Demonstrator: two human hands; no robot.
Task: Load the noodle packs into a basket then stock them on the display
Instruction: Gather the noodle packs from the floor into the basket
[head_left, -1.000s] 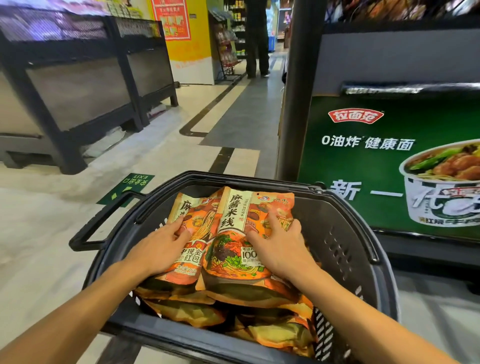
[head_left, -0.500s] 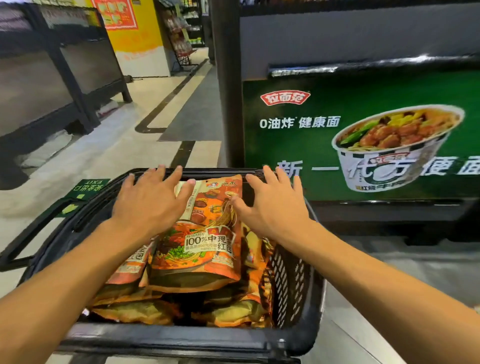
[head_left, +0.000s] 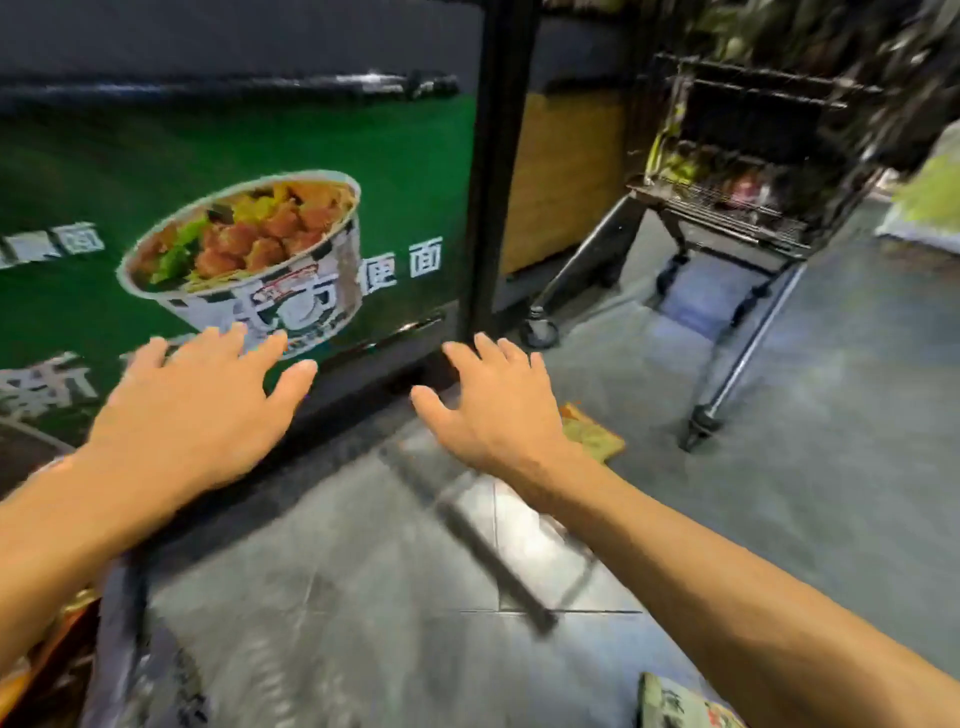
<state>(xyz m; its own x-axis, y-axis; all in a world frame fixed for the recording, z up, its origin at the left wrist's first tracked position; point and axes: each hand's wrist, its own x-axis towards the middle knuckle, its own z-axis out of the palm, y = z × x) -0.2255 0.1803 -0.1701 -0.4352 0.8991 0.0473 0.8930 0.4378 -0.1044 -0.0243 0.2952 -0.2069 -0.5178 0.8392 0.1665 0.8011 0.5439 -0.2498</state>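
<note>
Both of my hands hover empty in front of me with fingers spread. My left hand (head_left: 200, 410) is in front of the green noodle poster. My right hand (head_left: 493, 405) hangs over the grey floor, just above a noodle pack (head_left: 592, 436) lying on the floor by the display's base. Another noodle pack (head_left: 675, 704) lies on the floor at the bottom edge. The dark basket (head_left: 124, 649) with orange packs (head_left: 52, 654) inside shows only at the lower left corner, blurred.
The display's side panel with the green poster (head_left: 234, 208) and a black post (head_left: 498, 156) fill the upper left. A black wire cart on wheels (head_left: 727, 218) stands at the upper right on the grey floor.
My view has swung right, away from the basket. Both hands have lifted off the packs in the basket and moved right, now over the floor and empty.
</note>
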